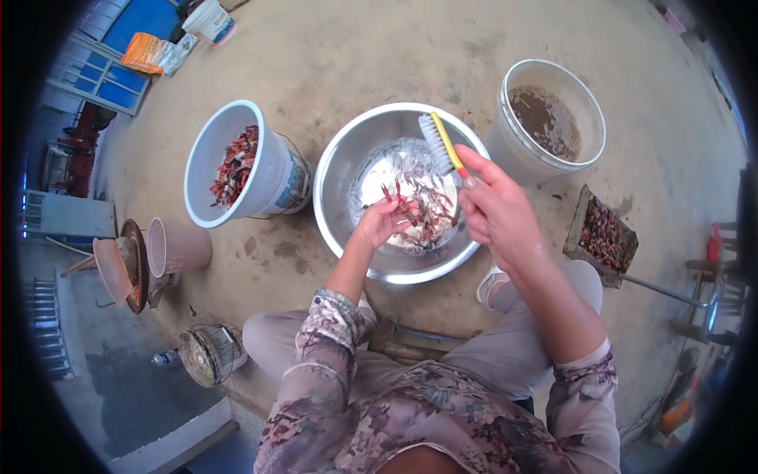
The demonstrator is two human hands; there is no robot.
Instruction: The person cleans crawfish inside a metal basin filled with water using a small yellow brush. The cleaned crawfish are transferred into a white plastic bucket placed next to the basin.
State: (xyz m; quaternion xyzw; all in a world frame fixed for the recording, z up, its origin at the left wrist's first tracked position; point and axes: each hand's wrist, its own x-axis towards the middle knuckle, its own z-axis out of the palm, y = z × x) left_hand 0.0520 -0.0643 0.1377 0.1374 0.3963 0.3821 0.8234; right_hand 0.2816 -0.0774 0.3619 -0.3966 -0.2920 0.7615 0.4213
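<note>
A wide stainless steel basin sits on the floor before me, with foamy water and a heap of crayfish in its lower right part. Over the basin, my left hand grips one red crayfish, its claws pointing up and away from me. My right hand is closed around the handle of a scrubbing brush with a yellow back and white bristles. The brush is raised above the basin's right side, bristles facing left, apart from the crayfish. My fingers partly hide the held crayfish's body.
A white bucket with red crayfish leans at left. At right stand a bucket of murky water and a dustpan full of reddish scraps. A pink bucket and a crusted bucket are further left.
</note>
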